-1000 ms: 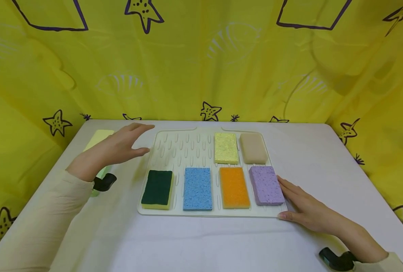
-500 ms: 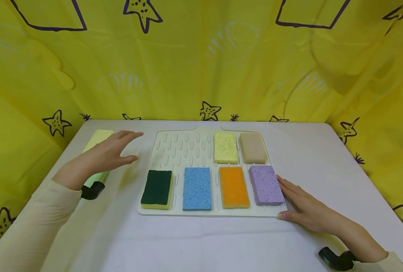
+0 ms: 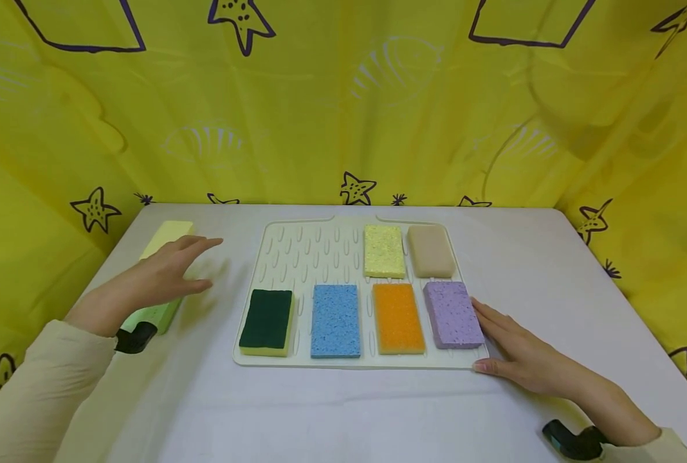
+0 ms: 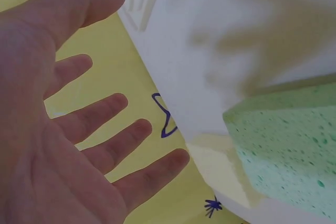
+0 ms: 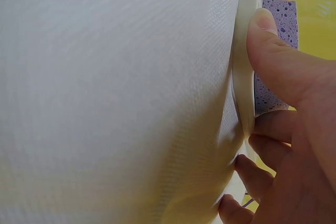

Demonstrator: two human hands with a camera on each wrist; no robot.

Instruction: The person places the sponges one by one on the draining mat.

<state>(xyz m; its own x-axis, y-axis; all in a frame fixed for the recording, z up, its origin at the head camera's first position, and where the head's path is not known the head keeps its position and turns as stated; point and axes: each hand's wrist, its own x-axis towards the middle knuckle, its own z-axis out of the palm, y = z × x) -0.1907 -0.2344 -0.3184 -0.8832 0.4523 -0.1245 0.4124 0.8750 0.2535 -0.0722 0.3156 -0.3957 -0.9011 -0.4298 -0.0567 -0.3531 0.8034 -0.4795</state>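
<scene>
My left hand [image 3: 161, 276] hovers at the left of the table, fingers spread and holding nothing. Partly hidden beneath it lie a light green sponge [image 3: 166, 315] and a pale yellow block [image 3: 168, 233]; the left wrist view shows the speckled green sponge [image 4: 289, 150] apart from the fingers. At the right, my right hand [image 3: 517, 357] touches the near right corner of a cream ribbed tray [image 3: 309, 251], its fingers extended beside a purple sponge [image 3: 453, 315]. In the right wrist view, the thumb rests on the tray's rim [image 5: 244, 72].
Along the tray's near row lie a dark green scouring sponge [image 3: 267, 319], a blue sponge [image 3: 336, 321] and an orange sponge [image 3: 398, 319]. A speckled yellow sponge [image 3: 384, 251] and a beige sponge [image 3: 431, 251] occupy its far right. A yellow curtain [image 3: 297, 116] surrounds the white table.
My left hand has drawn away from the tray, moving left and toward me over the green sponge and pale yellow block. The right hand has stayed at the tray's corner.
</scene>
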